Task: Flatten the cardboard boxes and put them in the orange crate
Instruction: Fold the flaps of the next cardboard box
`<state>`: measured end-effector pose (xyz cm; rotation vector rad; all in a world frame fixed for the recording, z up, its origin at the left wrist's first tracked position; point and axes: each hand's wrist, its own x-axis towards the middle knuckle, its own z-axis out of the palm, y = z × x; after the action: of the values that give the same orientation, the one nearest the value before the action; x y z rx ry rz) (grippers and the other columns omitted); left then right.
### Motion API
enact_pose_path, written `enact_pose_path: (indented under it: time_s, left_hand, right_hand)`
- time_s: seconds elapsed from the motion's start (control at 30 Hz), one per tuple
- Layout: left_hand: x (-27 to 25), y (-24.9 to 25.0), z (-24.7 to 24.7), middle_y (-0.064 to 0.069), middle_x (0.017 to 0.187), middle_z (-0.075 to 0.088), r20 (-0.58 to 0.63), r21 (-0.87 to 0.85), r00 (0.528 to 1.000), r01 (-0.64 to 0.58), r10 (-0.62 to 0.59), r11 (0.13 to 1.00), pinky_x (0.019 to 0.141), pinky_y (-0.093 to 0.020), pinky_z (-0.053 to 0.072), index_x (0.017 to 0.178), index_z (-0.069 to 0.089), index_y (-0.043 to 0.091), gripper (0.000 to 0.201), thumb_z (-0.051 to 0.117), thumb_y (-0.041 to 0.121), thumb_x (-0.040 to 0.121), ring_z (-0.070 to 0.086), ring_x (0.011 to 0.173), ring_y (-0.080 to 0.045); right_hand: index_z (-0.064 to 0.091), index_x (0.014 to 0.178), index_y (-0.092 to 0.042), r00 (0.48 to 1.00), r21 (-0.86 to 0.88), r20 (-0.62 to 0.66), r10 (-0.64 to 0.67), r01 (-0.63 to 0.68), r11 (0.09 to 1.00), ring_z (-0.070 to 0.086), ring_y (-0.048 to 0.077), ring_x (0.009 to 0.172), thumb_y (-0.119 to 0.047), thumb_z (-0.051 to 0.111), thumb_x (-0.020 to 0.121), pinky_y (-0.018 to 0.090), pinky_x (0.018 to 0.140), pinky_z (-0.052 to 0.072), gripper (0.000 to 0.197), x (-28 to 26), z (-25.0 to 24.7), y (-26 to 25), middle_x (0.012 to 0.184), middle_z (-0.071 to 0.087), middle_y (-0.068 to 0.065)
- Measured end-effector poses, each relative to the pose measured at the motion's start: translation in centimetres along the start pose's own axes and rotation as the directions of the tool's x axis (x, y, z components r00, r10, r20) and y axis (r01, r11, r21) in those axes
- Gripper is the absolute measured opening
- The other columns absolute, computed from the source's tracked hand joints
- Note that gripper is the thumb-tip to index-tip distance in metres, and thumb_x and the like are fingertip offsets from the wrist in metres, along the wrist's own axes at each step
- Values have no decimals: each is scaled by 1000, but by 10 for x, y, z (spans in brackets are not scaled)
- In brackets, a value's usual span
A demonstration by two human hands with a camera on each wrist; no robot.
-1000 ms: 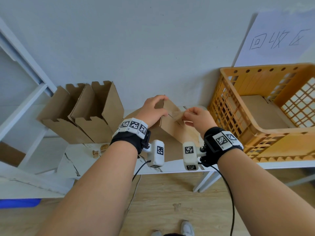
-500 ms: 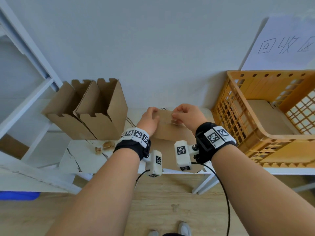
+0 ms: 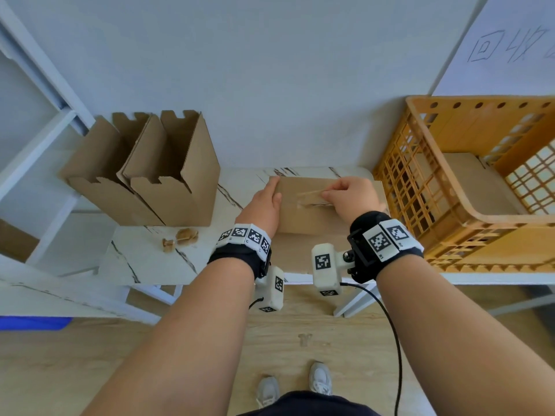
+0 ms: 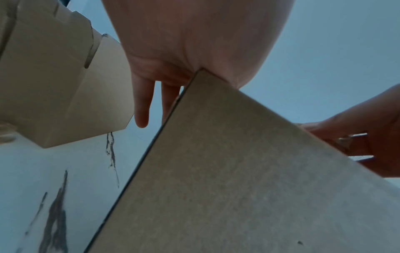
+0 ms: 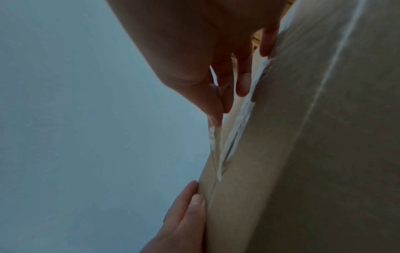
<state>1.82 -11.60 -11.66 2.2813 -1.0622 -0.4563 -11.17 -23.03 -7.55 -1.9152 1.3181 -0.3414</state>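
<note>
While left fingers [image 3: 271, 187] lie straight on the box [image 3: 303, 217] edge, right fingers [image 3: 336, 187] pinch tape [image 3: 309, 192].

Closed brown cardboard box [image 3: 303, 211] lies on the table beside the orange crate [image 3: 450, 235].

The left hand [image 4: 194, 42] presses the corner of a brown cardboard box [image 4: 238, 171] on the white marbled counter [image 4: 43, 171].
</note>
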Motion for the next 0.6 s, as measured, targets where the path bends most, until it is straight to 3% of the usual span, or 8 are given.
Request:
enact_pose_path:
  time_s: [0.07, 0.13, 0.17, 0.23, 0.33, 0.43, 0.53, 0.6]
  left_hand:
    - [0, 0, -1, -9, 131, 52, 4, 17, 1000, 1, -1, 1000, 89, -38, 45, 145, 25, 32, 41, 24, 30, 104, 55, 111, -27]
    - [0, 0, -3, -8, 131, 51, -1, 35, 1000, 7, -7, 999, 89, -38, 45, 144, 25, 33, 41, 24, 30, 104, 56, 110, -27]
    - [0, -1, -4, -7, 133, 50, -7, 43, 1000, 14, -14, 999, 88, -38, 45, 144, 24, 33, 41, 23, 31, 104, 56, 110, -27]
    - [1, -2, -4, -5, 138, 47, -13, 57, 1000, 30, -29, 998, 88, -38, 45, 145, 23, 34, 42, 22, 32, 104, 55, 114, -26]
    - [2, 1, -1, -4, 140, 43, -3, 105, 1000, 19, -18, 994, 90, -42, 47, 145, 23, 33, 42, 22, 32, 103, 55, 113, -27]
    - [7, 8, 5, -5, 148, 33, -52, 247, 999, 18, -5, 969, 97, -46, 43, 142, 30, 25, 40, 27, 22, 102, 42, 127, -29]
    - [7, 21, 11, -6, 157, 18, -108, 392, 989, -51, 101, 919, 117, -46, 17, 141, 37, 19, 44, 32, 10, 98, 14, 145, -28]
    - [2, 32, 18, -3, 158, 17, -62, 421, 979, -151, 195, 894, 119, -46, 6, 142, 37, 18, 41, 31, 18, 101, 7, 147, -25]
  right_hand:
    - [62, 66, -29, 998, 39, -54, 10, -8, 999, 60, 20, 90, -24, 63, 84, 47, 96, 43, 19, -1, -4, 1, 77, 62, -10]
    - [64, 73, -26, 992, 135, -124, 22, -5, 991, 61, 18, 86, -16, 60, 87, 30, 75, 48, 18, 0, -15, 4, 80, 62, -7]
    - [66, 79, -22, 985, 180, -170, 34, -3, 984, 60, 15, 82, -12, 58, 88, 22, 62, 43, 16, 0, -24, 6, 83, 62, -5]
    - [68, 87, -16, 954, 262, -281, 101, -25, 965, 55, 12, 74, -7, 52, 89, 18, 52, 35, 18, 3, -41, 14, 88, 63, -1]
    - [67, 88, -11, 901, 321, -371, 223, -101, 942, 48, 10, 65, -7, 46, 88, 19, 50, 32, 21, 3, -53, 32, 89, 64, 3]
    - [66, 88, -13, 913, 292, -329, 242, -145, 945, 52, 15, 71, -11, 47, 89, 20, 52, 33, 19, 1, -46, 43, 88, 65, 3]
    - [68, 95, -16, 921, 289, -326, 212, -116, 950, 55, 16, 80, -11, 47, 89, 23, 60, 39, 22, -1, -46, 43, 91, 66, 1]
    - [69, 106, -21, 937, 296, -300, 179, -87, 951, 54, 16, 90, -8, 42, 91, 25, 70, 43, 33, -4, -47, 42, 103, 64, -2]
